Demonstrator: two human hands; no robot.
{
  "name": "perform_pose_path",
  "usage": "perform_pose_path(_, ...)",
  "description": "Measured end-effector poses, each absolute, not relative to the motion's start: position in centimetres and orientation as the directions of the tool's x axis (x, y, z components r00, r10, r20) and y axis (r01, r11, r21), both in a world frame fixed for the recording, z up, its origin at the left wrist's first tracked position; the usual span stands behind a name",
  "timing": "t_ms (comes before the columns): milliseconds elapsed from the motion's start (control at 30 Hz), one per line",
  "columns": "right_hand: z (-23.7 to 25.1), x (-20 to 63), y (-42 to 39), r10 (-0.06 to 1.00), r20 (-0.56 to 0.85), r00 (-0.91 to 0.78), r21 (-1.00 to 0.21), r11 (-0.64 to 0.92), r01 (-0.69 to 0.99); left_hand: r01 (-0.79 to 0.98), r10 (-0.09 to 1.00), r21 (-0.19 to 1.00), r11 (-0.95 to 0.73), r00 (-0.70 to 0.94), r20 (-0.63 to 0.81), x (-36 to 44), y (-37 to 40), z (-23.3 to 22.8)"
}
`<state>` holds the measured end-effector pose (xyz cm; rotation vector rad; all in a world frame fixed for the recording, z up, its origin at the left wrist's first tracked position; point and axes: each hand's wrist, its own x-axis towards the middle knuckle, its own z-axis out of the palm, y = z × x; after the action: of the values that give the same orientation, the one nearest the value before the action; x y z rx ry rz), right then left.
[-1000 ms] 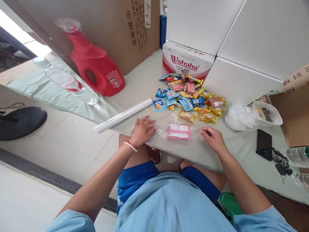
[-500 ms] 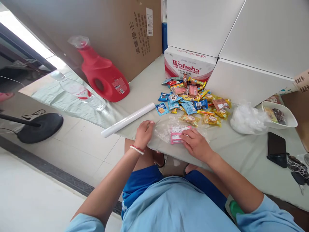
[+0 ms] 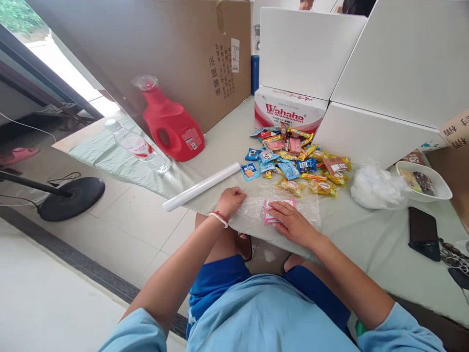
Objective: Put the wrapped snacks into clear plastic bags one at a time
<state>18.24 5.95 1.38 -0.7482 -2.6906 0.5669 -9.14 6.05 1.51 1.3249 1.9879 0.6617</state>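
Note:
A sheet of clear plastic film [image 3: 253, 207] lies at the table's front edge, with a pink and white packet [image 3: 266, 211] on it. My left hand [image 3: 231, 201] is closed at the left end of the film, fingertips pinched on its edge. Flat on the packet rests my right hand [image 3: 292, 222], fingers stretched out and covering much of it. A white roll [image 3: 202, 187] lies just beyond my left hand. Behind the film is a heap of wrapped snacks [image 3: 289, 155] in blue, yellow, brown and red.
At the left stand a red jug [image 3: 176, 127] and a clear water bottle [image 3: 141, 149]. A Wahaha box [image 3: 286, 108] and white panels [image 3: 311, 54] close off the back. To the right are crumpled clear plastic [image 3: 377, 186], a white tub [image 3: 439, 188], a black phone [image 3: 424, 233] and keys [image 3: 454, 256].
The view has shifted, so most things appear lower and farther right. My left hand has closed on the film's edge, and my right hand has flattened over the packet.

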Motion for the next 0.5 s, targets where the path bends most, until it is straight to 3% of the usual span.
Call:
perform_pose_path(133, 0.6, 18.7, 5.6, 0.53, 0.204, -0.823, -0.454, 0.796, 0.4, 0.532, 0.909, 0.738, 0.415, -0.275, -0.313, -10.4, 4.6, 1.7)
perform_pose_path(300, -0.4, 19.0, 5.5, 0.537, 0.249, -0.806, -0.442, 0.803, 0.399, 0.509, 0.896, 0.754, 0.415, -0.087, -0.435, -8.2, 5.4, 2.0)
perform_pose_path(500, -0.6, 19.0, 5.5, 0.525, 0.248, -0.814, -0.439, 0.81, 0.388, 0.422, 0.902, 0.813, 0.4, -0.025, -0.431, -6.1, 6.6, 2.2)
